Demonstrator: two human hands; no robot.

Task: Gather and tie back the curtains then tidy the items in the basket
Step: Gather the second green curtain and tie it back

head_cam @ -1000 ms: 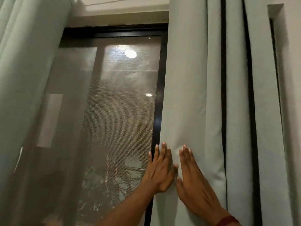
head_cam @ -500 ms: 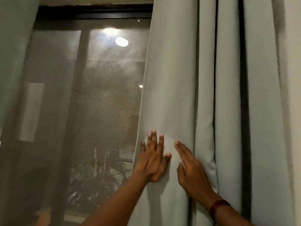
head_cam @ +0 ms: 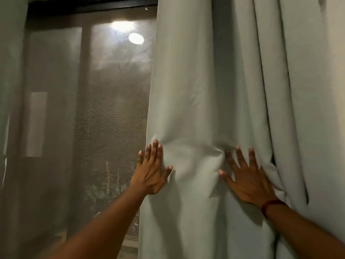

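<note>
Hands flat, fingers straight: left hand point(head_cam: 151, 172) presses curtain point(head_cam: 188, 101) edge at frame center, right hand point(head_cam: 248, 180) presses folds lower right; fabric bunches between them. Window point(head_cam: 112, 101) left.

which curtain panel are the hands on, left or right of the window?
The right curtain. The left hand presses its inner edge and the right hand lies flat further in, bunching the fabric between them. The left curtain hangs untouched at the frame's edge.
</note>
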